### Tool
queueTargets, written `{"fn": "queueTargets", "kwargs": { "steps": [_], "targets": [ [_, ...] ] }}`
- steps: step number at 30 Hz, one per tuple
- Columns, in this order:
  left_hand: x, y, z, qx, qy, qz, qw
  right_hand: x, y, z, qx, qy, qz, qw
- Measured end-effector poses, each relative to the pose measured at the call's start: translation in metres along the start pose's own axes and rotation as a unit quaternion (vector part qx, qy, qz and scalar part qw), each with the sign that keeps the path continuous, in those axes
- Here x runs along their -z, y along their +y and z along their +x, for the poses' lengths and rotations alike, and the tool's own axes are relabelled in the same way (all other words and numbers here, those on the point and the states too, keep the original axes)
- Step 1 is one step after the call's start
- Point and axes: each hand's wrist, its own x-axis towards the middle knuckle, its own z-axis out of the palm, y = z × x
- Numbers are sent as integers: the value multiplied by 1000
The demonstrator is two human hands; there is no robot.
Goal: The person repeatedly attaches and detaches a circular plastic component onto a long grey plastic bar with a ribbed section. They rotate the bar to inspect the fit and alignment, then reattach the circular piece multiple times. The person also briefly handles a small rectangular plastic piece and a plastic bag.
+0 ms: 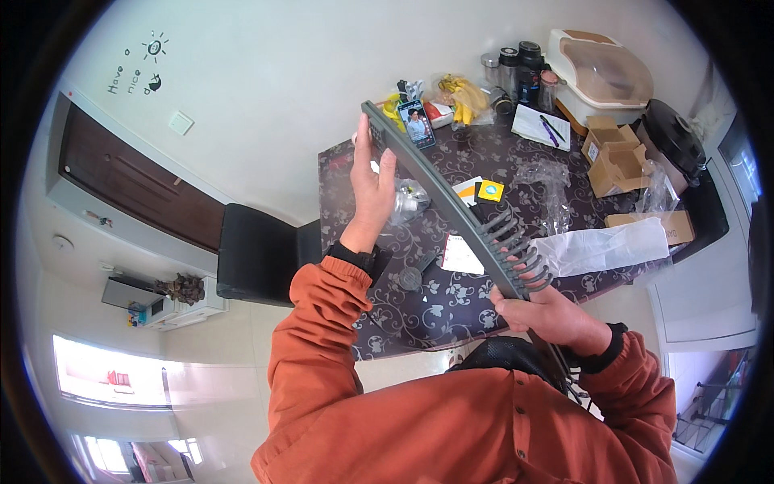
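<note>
A long dark grey keyboard, seen nearly edge-on, is held aslant above the table. Its upper end rests against my left hand, whose fingers lie along it with the thumb to the side. My right hand is closed round the lower end, its thumb on the near edge. A grey coiled cord bunches against the keyboard just above my right hand. A dark cable hangs below that hand. The key side is mostly turned from view.
On the dark floral table lie a white sleeve, clear plastic wrap, a yellow packet and papers. Behind stand a propped phone, bananas, bottles and an opened cardboard box. A black chair stands left.
</note>
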Motion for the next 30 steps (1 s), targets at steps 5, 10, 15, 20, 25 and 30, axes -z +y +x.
{"fn": "queueTargets", "kwargs": {
  "steps": [5, 10, 15, 20, 25, 30],
  "targets": [
    [-2, 12, 14, -40, 4, 96, 995, 21, 4, 11, 57, -30, -81, 995],
    [-3, 25, 25, -129, -35, 287, 949, 70, 9, 15, -61, 5, -100, 993],
    [-1, 25, 24, -85, -57, 393, 914, 122, 26, -5, -62, -36, -30, 997],
    [3, 12, 24, -65, 4, 379, 923, 165, 34, -39, 114, -31, 193, 974],
    [-15, 4, 14, 172, -9, 182, 968, 141, 21, -31, 300, 49, 114, 946],
    [-64, 14, -5, 352, -106, -74, 927, 91, -2, 47, 308, 153, -99, 934]
  ]
}}
